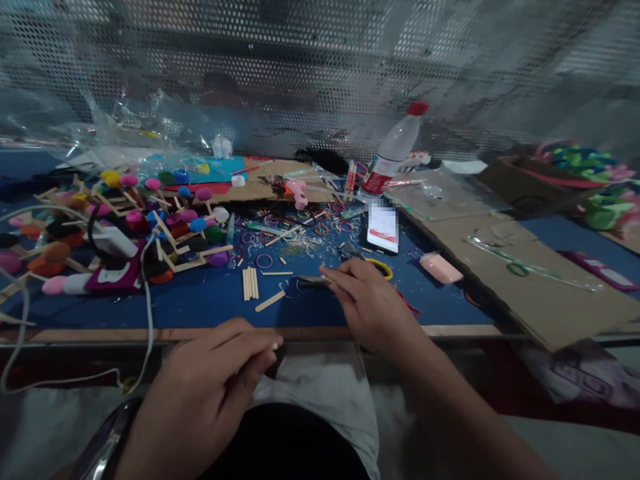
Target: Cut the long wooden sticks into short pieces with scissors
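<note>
My left hand (215, 373) is in front of the table's near edge. Its thumb and index finger pinch a tiny pale bit (275, 346), too small to name. Over the table, my right hand (373, 300) has its fingers closed at a dark pointed metal tool (311, 282), whose rear part is hidden beneath the hand. A yellow loop handle (381, 268) shows just behind this hand; I cannot tell whether it belongs to the same tool. Left of the tool lie a short wooden stick (271, 301), a thinner stick (277, 273) and a row of cut sticks (251, 284).
Stick structures with coloured pompoms (187, 217) fill the left, beside a purple device (117, 275) and a white cable (149, 293). Farther back are a pink glue gun (297, 193), a phone (383, 228) and a bottle (393, 153). Cardboard (540, 287) lies right.
</note>
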### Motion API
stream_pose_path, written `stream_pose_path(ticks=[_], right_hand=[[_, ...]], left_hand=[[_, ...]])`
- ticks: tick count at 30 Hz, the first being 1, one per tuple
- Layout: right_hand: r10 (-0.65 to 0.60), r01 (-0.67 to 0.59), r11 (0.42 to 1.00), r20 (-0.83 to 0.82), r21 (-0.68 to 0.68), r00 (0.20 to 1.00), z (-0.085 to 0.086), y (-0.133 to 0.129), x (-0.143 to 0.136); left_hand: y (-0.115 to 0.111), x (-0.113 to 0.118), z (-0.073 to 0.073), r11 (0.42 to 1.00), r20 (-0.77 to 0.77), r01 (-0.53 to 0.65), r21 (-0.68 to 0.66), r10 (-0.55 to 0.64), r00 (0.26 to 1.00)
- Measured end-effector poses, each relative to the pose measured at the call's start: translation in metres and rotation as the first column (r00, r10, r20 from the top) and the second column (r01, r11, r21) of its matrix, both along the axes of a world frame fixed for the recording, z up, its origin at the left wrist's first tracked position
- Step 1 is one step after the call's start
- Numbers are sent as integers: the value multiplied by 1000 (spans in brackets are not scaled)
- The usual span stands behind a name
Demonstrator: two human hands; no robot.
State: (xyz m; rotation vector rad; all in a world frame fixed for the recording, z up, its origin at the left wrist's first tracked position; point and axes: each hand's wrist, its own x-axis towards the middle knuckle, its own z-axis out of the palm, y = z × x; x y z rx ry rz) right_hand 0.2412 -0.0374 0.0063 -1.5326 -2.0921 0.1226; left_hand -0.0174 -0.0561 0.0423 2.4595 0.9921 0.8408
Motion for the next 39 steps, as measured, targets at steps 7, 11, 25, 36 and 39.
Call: stream_pose_path(ticks=[7,11,25,36,39], right_hand=[[-4,4,1000,1,-20,1000,9,23,-13],[11,-9,998,47,-58,999,10,34,-18],[-123,134,986,114,-94,986,1,52,-23],[-2,-2,996,-40,-91,999,8,31,-20],[34,-41,997,-96,-67,995,8,18,-16]], left_hand=[[18,-2,-20,967,-241,-75,244,135,961],[25,-6,-24,967,-269,-82,242,148,952],[34,10,-28,973,-206,-33,230,82,975],[37,19,-41,971,-186,72,230,-29,982],[39,19,-41,975,-167,58,214,-22,986]])
